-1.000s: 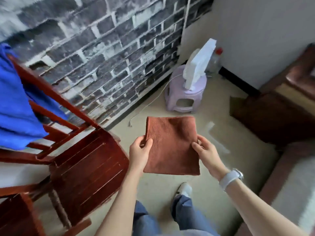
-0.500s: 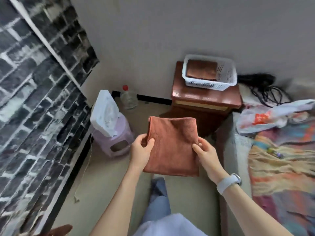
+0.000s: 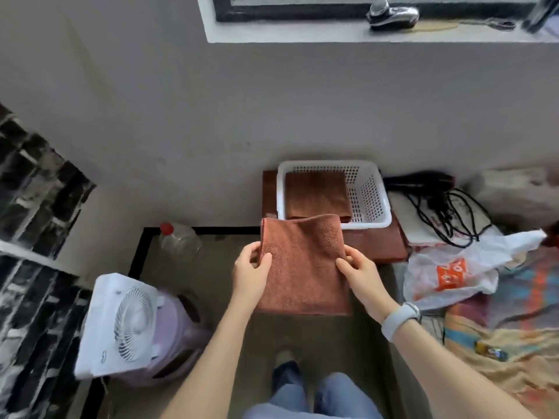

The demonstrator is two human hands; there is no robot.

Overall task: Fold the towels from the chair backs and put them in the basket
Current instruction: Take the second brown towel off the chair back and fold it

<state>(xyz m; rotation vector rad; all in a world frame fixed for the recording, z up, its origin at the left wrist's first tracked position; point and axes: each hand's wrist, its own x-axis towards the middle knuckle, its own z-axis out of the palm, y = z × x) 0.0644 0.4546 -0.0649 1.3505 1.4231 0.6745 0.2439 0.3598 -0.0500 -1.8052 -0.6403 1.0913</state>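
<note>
Dim, soft daylight (from window above); edges warped, blurred

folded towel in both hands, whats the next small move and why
Probably carry the folded towel forward and lower it into the white basket. Left hand and right hand pinch its side edges, it looks fully folded, and the basket just ahead already holds one brown towel.

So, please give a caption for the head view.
Both hands hold a folded brown towel before a white plastic basket.
</note>
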